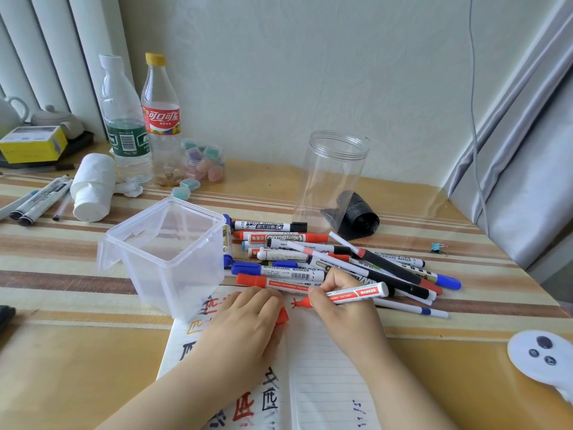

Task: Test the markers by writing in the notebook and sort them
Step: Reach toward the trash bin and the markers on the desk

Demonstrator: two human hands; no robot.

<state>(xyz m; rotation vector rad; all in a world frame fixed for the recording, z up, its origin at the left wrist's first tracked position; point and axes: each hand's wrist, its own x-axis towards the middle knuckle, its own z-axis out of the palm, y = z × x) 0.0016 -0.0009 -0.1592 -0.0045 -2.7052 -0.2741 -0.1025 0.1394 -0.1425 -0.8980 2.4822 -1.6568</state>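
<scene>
Open notebook (325, 352): near worktop (93, 352) edge; right hand (344, 308) pinches uncapped red marker (350, 294), tip on its top line; left hand (245, 321) rests on its left page, gripping red cap (282, 316); marker pile (325, 262) just behind; clear box (164, 252) at its upper-left corner

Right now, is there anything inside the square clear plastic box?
No: the square clear plastic box stands empty beside the pile of markers, and you see straight through its walls to the table.
</scene>
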